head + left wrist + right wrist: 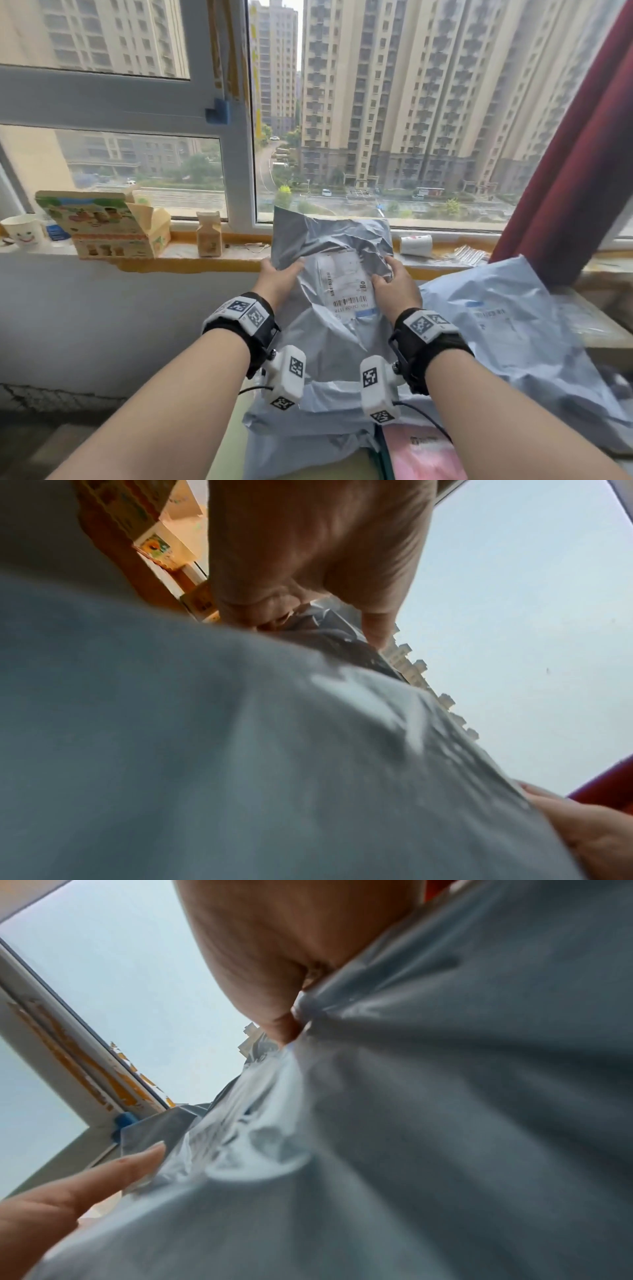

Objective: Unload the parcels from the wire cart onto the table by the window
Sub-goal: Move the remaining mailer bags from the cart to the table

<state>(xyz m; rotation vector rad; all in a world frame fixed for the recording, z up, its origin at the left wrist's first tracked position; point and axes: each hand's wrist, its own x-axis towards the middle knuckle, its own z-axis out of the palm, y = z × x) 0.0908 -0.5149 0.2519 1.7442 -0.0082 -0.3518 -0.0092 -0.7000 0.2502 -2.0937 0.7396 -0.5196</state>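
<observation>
The left hand [278,278] and right hand [394,287] each clutch a side of the grey parcel [329,274], held up in front of the window sill [191,263] from the head view; a pale blue parcel [507,329] lies just right of it. From the left wrist, fingers [274,615] curl over the crinkled plastic edge. From the right wrist, the thumb [277,1026] pinches a gathered fold of the parcel [445,1096].

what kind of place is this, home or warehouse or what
Probably a room in a high-rise flat, not a warehouse. The window looks down on apartment towers and a street, the sill holds a smiley paper cup and an open snack box, and a red curtain hangs at the right.
</observation>
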